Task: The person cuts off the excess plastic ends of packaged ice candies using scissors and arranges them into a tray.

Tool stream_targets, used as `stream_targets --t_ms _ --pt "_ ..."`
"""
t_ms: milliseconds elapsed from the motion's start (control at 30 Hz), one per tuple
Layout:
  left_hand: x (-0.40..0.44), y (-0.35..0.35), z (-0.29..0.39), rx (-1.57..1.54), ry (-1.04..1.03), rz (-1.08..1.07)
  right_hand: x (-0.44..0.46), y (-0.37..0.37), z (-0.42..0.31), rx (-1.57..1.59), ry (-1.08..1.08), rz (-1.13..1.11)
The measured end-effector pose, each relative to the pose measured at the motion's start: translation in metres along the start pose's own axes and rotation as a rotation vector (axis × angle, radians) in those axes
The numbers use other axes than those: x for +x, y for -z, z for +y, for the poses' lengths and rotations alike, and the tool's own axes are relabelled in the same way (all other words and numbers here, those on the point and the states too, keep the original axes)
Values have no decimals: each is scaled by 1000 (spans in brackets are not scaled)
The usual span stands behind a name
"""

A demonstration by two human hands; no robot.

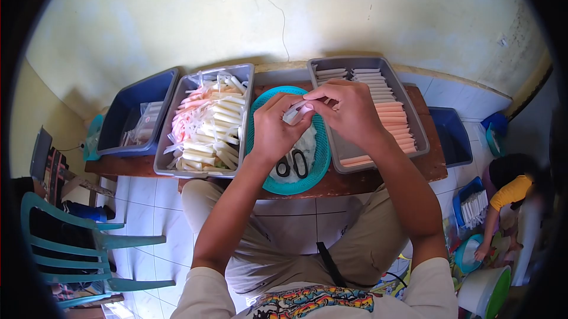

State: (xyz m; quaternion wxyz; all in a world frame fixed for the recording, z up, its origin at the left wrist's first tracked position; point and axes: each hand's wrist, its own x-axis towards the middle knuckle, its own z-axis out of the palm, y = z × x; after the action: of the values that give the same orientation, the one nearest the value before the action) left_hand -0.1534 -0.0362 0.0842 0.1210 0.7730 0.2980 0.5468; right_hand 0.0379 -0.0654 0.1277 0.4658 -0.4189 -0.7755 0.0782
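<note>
- Head view: our left hand [273,130] and right hand [350,109] raise a clear plastic wrapper [293,114] above the teal basket [324,162].
- Fingertips clamp it from both sides.
- We judge it light, limp, slippery, best pinched by its edges.

Open air over heaped left grey tray [248,119] and lower rows in right grey tray [383,66]; raised rims block low sideways travel. Both crowd teal basket [323,162], little gap either side. Left hand [277,125] and right hand [348,106] fill space above basket's far half. Between forearms, near approach open, scissors' handles [300,164] lying below. Wall [177,17] bars far side.
</note>
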Motion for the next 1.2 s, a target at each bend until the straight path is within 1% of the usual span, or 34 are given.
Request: stream_targets --t_ms 167,300,367,400,467,500,567,600,667,800,900,967,1200 --pt "0 18 -18 15 -12 -39 13 -19 -3 55 -31 -1" --pt "-2 27 -29 -70 61 -73 13 -33 0 50 -101 -14" --pt "-5 30 -37 -57 36 -96 7 -45 11 188 -250 50" --pt "-7 32 -40 -60 43 -95 5 -49 16 187 -255 44" --pt "-13 36 -44 -97 92 -160 0 -57 23 418 -347 43" --pt "-15 38 -46 -102 99 -164 -1 -58 23 417 -357 41" --pt "-17 42 -50 -77 79 -157 1 -58 20 547 -471 18" --pt "-19 43 -52 -78 85 -155 2 -58 20 546 -474 12" --pt "-24 46 -54 -76 180 -193 3 -58 21 614 -558 13" --pt "-31 50 -60 -31 214 -215 -3 -63 36 685 -595 -4" --pt "-32 52 -63 26 179 -203 -2 -67 41 737 -635 23" --pt "-31 53 -62 59 161 -231 -6 -69 44 779 -683 40" --pt "-29 51 -59 86 152 -218 -15 -72 49 847 -740 58"
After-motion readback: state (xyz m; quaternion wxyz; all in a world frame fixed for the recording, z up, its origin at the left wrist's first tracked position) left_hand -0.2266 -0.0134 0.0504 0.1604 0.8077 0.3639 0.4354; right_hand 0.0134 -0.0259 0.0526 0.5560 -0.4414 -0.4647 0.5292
